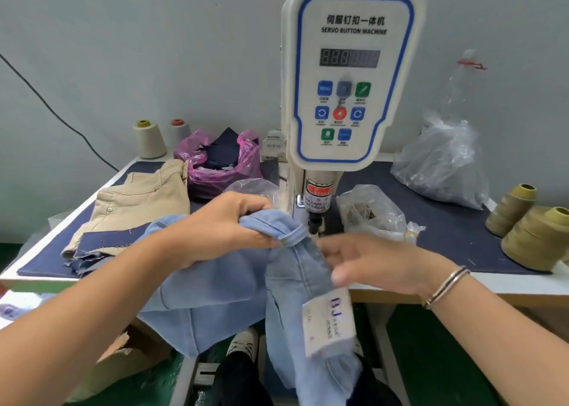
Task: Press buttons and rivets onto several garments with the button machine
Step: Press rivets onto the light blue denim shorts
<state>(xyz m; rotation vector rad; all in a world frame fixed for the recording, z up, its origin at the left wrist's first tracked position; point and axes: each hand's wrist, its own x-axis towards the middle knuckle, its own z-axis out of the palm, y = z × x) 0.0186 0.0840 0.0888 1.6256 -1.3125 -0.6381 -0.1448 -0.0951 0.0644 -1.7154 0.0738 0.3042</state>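
The left hand (pixel 221 230) holds the waistband of the light blue denim garment (pixel 234 282) w/ a clamped grip, just under the press head of the white and blue servo button machine (pixel 351 76). The right hand (pixel 378 264) is beside the cloth; it is blurred, so I cannot tell if its grip is together or apart. The garment hangs over the front edge of the bench (pixel 446 220). Beige trousers (pixel 138 199) lie at the left side, olive thread cones (pixel 535 236) at the right edge.
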